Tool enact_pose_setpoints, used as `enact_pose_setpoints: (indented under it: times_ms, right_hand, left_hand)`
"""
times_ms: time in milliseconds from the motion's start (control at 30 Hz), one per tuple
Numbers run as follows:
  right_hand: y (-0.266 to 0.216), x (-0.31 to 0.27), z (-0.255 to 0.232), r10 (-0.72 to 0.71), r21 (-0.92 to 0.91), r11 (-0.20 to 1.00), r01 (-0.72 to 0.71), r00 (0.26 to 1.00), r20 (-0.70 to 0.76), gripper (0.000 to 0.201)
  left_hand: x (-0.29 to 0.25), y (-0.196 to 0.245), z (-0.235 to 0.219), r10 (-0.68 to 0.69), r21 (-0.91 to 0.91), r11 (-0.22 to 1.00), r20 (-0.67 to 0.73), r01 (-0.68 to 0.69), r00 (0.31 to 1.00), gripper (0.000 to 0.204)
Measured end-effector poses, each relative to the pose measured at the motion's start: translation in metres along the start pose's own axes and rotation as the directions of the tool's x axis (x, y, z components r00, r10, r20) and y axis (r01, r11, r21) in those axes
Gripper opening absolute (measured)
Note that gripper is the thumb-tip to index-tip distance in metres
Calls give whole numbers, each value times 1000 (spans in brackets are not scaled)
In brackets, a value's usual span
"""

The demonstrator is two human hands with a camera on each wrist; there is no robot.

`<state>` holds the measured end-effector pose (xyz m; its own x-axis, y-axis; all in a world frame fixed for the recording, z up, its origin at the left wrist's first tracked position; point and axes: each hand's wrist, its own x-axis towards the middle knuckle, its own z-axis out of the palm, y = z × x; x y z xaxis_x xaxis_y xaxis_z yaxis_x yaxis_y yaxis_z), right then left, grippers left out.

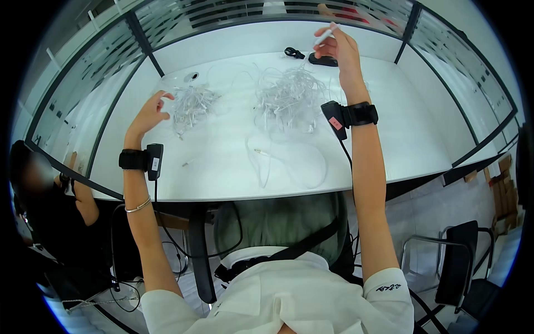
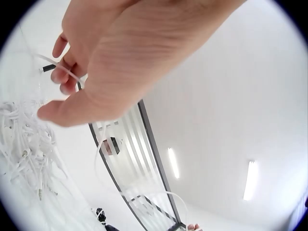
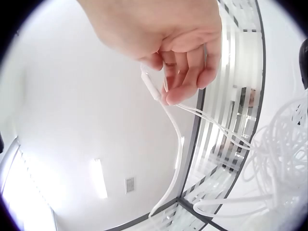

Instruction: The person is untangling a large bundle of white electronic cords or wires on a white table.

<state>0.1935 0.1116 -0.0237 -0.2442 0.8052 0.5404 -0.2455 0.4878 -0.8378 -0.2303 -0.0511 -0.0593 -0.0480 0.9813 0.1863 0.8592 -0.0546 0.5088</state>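
Observation:
My right hand (image 1: 342, 53) is raised over the far right of the table. Its thumb and fingers hold a white cable by a slim white plug end (image 3: 151, 85), and thin white strands trail below. Over the left of the table is my left hand (image 1: 147, 114), its fingers curled and thumb apart. A white cable (image 2: 70, 73) runs across those fingers and behind the thumb; its contact inside the palm is hidden. Beside the left hand lies a small tangled pile of white cables (image 1: 192, 106). A larger pile (image 1: 292, 97) sits in the middle, below and left of the right hand.
A loose white cable (image 1: 267, 153) loops near the front edge, and a small piece (image 1: 188, 163) lies to its left. Black items (image 1: 322, 59) stand at the back. Partitions (image 1: 267, 36) enclose the table (image 1: 384, 156). Another person (image 1: 53, 206) is at the left.

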Motion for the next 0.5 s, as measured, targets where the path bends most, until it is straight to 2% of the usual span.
enact_pose_setpoints:
  times_ms: [67, 133, 167, 233, 267, 333, 367, 433, 467, 500]
  right_hand:
    - [-5, 10, 11, -50, -4, 999, 51, 993, 108, 45]
    - [-11, 19, 27, -114, -33, 992, 122, 977, 179, 42]
    - [-13, 24, 36, -149, -47, 986, 162, 965, 214, 41]
    - [-19, 30, 50, -129, -52, 988, 149, 954, 269, 36]
    - [-23, 30, 58, -134, -58, 986, 157, 946, 296, 35]
    - [-33, 26, 72, -99, -71, 988, 135, 923, 371, 33]
    - [-37, 20, 76, -116, -98, 980, 173, 899, 422, 31]
    - [-42, 9, 81, -134, -148, 958, 244, 843, 520, 28]
    - [-28, 9, 83, -212, -80, 950, 302, 813, 543, 23]
    - [-39, -2, 81, -84, -137, 966, 220, 766, 638, 19]
  left_hand:
    - [-12, 22, 6, 118, -61, 992, 107, -112, 987, 54]
    - [-24, 70, 2, 203, -181, 968, 151, -175, 967, 62]
    - [-20, 86, 0, 189, -238, 957, 71, -167, 979, 59]
    - [-11, 110, -2, 146, -351, 921, -85, -167, 986, 55]
    - [0, 115, 2, 172, -388, 891, -193, -237, 966, 47]
    - [22, 129, 16, 204, -484, 833, -186, -270, 961, 42]
    - [32, 138, 27, 221, -529, 800, -179, -283, 959, 39]
    - [49, 155, 61, 334, -514, 772, -173, -374, 927, 31]
    - [54, 152, 80, 364, -482, 781, -167, -398, 916, 28]
    - [53, 161, 90, 396, -447, 787, -163, -425, 904, 25]
